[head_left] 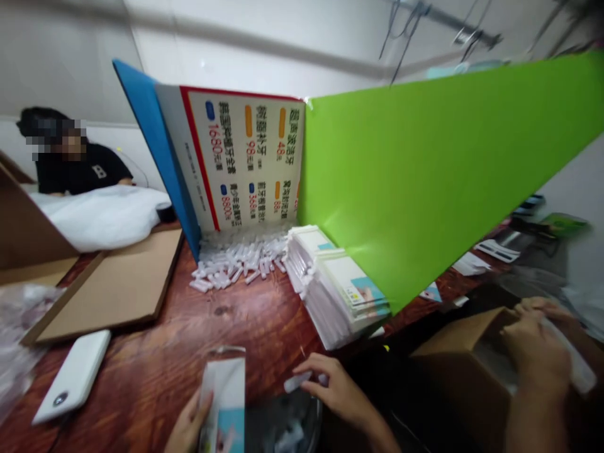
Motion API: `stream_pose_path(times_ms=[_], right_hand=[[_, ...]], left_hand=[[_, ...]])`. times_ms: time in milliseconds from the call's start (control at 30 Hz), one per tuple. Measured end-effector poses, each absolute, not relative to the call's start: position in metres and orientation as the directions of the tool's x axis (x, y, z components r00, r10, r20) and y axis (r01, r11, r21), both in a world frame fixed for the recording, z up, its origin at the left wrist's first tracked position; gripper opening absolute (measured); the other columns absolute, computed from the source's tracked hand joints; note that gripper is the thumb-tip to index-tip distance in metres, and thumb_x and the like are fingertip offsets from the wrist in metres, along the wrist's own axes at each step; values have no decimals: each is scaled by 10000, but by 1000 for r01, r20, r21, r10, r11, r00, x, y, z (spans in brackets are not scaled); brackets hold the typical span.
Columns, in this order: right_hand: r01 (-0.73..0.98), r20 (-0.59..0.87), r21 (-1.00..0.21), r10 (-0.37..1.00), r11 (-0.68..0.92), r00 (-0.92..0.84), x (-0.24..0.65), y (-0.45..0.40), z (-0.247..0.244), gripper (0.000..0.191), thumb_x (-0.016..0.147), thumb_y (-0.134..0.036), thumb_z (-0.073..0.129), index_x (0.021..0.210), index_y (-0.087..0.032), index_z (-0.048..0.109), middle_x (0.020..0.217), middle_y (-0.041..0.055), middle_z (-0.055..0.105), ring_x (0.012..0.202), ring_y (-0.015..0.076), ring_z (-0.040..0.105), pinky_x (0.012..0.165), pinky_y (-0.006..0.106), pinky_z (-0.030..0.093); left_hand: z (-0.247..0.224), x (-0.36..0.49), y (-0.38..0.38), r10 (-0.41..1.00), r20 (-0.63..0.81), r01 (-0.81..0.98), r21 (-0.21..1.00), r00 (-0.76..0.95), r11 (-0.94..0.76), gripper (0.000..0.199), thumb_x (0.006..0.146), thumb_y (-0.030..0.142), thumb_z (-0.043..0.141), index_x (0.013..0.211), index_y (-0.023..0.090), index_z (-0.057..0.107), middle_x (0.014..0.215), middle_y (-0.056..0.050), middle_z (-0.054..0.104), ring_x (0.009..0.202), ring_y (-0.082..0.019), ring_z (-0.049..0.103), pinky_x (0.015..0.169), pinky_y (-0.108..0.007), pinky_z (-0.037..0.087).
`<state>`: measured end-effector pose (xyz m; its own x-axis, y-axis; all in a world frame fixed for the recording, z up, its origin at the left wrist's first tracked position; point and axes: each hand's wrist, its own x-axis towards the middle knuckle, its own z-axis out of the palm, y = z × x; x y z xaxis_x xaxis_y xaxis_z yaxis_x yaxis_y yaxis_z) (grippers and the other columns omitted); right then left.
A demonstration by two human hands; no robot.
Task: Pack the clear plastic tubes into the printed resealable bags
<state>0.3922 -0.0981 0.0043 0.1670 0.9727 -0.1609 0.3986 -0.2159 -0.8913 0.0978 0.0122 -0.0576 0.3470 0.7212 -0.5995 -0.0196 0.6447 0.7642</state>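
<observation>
My left hand (191,423), at the bottom, grips a clear plastic packet (225,393) with a white and light blue card in it. Just to its right, my right hand (330,384) pinches a small translucent tube (297,382) above a dark bowl (309,418) that has similar pale pieces in it. On the wooden table (236,321), many loose translucent tubes (236,261) lie in a heap at the foot of a printed board (245,157). Beside the heap stand stacks of packed cards (330,289).
A green panel (401,176) rises behind the stacks. At left are a white phone (73,374), a cardboard tray (113,286) and a seated person (80,157). Another person's hands (542,340) work over a carton (467,340) at right.
</observation>
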Motion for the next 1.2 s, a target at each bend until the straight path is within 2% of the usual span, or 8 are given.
stream_pose_path(times_ms=[133,233,367,600,800,900,1067,1200], right_hand=[[367,-242,-888,960,-278,143,379,-104,-11,244,837,-353,683,1025,-245,795,1018,55,762,973,252,641,843,330,453],[264,-264,-916,949,-302,171,369,-107,-31,271,836,-416,689,967,-198,783,853,49,760,787,201,641,701,282,460],[-115,-311,-948,941,-298,130,362,-104,-44,391,839,-522,685,981,-160,719,714,29,732,420,56,396,424,189,245],[-454,-301,-866,944,-210,137,357,-91,-42,401,815,-525,722,868,-130,678,618,22,689,363,15,263,405,202,108],[-44,-301,-953,952,-299,58,342,-67,-49,465,812,-598,669,653,-164,616,433,-66,498,368,60,373,399,187,238],[247,-201,-949,980,-195,0,337,-27,-26,419,798,-535,690,600,-168,645,496,-34,580,460,108,521,461,201,359],[424,121,-904,921,-52,370,353,64,16,503,959,-558,427,1100,-164,706,866,102,752,826,244,689,750,328,512],[600,167,-798,936,-57,311,370,121,6,335,959,-406,475,1178,-265,685,1061,140,738,1005,239,679,873,307,477]], left_hand=[[-61,84,16,792,-558,-103,798,248,594,916,590,682,844,1266,144,540,500,46,636,393,-166,583,393,-225,465],[-58,82,20,791,-562,-94,798,243,595,957,540,706,852,1239,128,548,553,20,680,422,-179,615,416,-244,503],[-59,84,26,800,-556,-85,807,226,585,922,487,704,872,1150,129,591,611,6,712,456,-181,638,452,-252,527],[-73,79,34,796,-559,-47,811,234,583,879,501,729,849,1100,145,580,553,21,687,419,-188,623,397,-246,496],[-87,72,32,817,-539,-167,803,205,572,833,601,712,819,1154,163,525,561,27,693,431,-197,642,385,-246,491],[-90,71,36,821,-540,-254,781,185,571,848,572,698,844,1147,167,516,621,3,724,518,-232,693,410,-255,505],[-100,69,39,839,-516,-265,796,171,544,771,609,681,836,1095,161,541,658,-11,738,546,-215,693,481,-263,538],[-105,74,39,832,-532,-228,800,156,555,946,536,781,795,1163,118,547,591,-29,721,453,-236,653,428,-296,514]])
